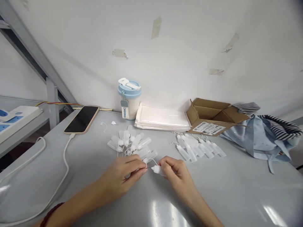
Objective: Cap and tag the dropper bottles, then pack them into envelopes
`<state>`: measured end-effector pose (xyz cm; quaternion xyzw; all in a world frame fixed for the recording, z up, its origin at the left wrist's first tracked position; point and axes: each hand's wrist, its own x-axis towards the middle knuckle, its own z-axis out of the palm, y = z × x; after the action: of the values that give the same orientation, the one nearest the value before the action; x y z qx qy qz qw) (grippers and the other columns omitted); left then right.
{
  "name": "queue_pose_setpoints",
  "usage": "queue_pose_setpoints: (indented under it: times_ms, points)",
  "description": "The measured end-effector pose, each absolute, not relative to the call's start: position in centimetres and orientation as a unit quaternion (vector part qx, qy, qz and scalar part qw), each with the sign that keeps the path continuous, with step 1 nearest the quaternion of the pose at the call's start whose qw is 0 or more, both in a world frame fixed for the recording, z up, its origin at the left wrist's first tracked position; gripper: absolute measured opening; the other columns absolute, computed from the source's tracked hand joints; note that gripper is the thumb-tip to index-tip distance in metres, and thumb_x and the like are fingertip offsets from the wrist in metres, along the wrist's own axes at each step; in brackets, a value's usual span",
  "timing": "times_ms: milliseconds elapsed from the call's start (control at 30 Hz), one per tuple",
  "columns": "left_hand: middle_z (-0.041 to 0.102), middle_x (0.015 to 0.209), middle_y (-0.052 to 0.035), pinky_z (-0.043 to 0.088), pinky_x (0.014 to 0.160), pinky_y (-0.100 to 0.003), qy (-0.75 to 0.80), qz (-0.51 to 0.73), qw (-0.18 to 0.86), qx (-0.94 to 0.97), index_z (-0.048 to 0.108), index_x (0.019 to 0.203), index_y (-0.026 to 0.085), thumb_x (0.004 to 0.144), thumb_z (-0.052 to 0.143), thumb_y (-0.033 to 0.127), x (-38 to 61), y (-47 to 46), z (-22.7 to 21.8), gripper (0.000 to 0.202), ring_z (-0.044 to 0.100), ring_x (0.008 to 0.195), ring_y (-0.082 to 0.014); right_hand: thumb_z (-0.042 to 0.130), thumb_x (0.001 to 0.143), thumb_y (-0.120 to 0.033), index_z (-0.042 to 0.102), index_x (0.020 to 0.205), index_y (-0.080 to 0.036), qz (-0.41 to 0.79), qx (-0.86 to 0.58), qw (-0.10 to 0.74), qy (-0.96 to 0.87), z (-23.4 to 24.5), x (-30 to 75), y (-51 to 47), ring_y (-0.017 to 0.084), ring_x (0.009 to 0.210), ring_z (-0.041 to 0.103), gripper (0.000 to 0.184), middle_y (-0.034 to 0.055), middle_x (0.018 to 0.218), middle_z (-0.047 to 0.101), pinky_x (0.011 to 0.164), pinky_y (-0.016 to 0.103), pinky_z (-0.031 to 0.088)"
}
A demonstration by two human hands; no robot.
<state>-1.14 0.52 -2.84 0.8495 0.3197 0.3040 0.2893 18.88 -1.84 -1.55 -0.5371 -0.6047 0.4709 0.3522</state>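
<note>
Pinching a small clear plastic dropper bottle (159,171) in my right hand (176,174), fingers closed around it, its white nozzle cap pointing left. My left hand (121,176) sits just beside it, fingers drawn together by its thin tether (153,161); I cannot tell whether they grip it. More bottles (197,146) lie in two heaps on the grey table (236,189).

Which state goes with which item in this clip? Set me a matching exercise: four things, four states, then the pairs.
Things:
1. Smartphone
2. Small white dropper bottle
3. Blue-lidded tumbler
4. Cardboard box

States:
A. Flaps open, beside a blue garment
B. Held in the right hand
C. Lying flat, white cable attached
D. Upright by the wall, left of the white packets

Pairs: 1-C, 2-B, 3-D, 4-A
</note>
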Motion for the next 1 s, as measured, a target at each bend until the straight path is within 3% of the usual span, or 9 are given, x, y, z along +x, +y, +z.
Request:
queue_pose_setpoints:
  times_ms: [267, 467, 1000]
  points:
    - [0.06, 0.074, -0.0008, 0.042, 0.057, -0.02, 0.306, 0.308, 0.273, 0.858, 0.063, 0.086, 0.017, 0.093, 0.044, 0.012, -1.26, 0.36, -2.71, 0.02, 0.054, 0.062, -0.0102, 0.041, 0.084, -0.031, 0.046, 0.061, -0.018, 0.498, -0.542, 0.36, -0.573, -1.09, 18.92, -1.98, 0.01, 0.054, 0.03, 0.027, -0.004, 0.058, 0.033, 0.049, 0.021, 0.028]
    - [0.062, 0.078, -0.0031, 0.045, 0.061, -0.023, 0.297, 0.287, 0.198, 0.889, 0.063, 0.091, 0.015, 0.093, 0.042, 0.01, -1.46, 0.41, -2.92, 0.021, 0.059, 0.066, -0.0129, 0.04, 0.083, -0.027, 0.042, 0.058, -0.019, 0.502, -0.534, 0.346, -0.586, -1.14, 18.79, -1.98, 0.009, 0.053, 0.026, 0.026, -0.0047, 0.056, 0.03, 0.047, 0.021, 0.022]
    - [0.063, 0.076, -0.0027, 0.048, 0.06, -0.025, 0.274, 0.301, 0.115, 0.906, 0.06, 0.09, 0.016, 0.094, 0.042, 0.012, -1.54, 0.27, -3.22, 0.019, 0.06, 0.065, -0.0137, 0.041, 0.086, -0.03, 0.034, 0.058, -0.02, 0.512, -0.542, 0.33, -0.579, -1.32, 18.66, -1.93, 0.009, 0.055, 0.026, 0.031, -0.005, 0.057, 0.028, 0.049, 0.023, 0.022]
